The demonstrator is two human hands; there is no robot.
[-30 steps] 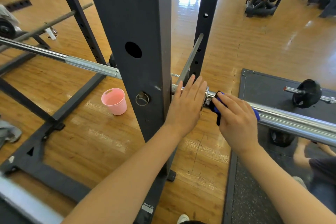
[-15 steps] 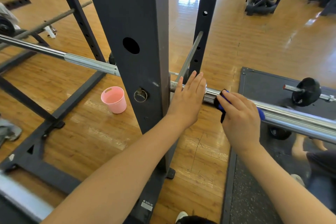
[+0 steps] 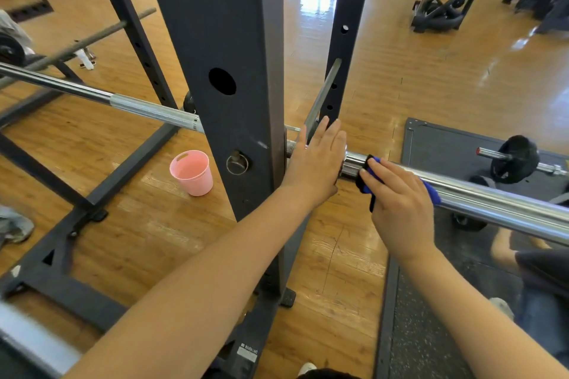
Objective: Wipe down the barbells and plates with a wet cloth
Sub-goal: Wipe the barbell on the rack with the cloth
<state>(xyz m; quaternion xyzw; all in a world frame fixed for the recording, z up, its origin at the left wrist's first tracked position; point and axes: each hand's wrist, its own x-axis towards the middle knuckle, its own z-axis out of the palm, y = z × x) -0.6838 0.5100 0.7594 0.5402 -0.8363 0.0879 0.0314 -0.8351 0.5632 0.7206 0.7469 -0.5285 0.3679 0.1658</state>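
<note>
Horizontally, the barbell [image 3: 480, 194] ran left to right through the rack [image 3: 215, 40]; the left hand [image 3: 320, 163] lay flat with straight fingers on its collar, and the right hand [image 3: 400, 197] curled round the blue cloth [image 3: 371, 175] on the sleeve.

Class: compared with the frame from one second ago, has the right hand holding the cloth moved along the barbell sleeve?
No: the right hand with the blue cloth sits just right of the sleeve collar, by the left hand, as before.
</note>
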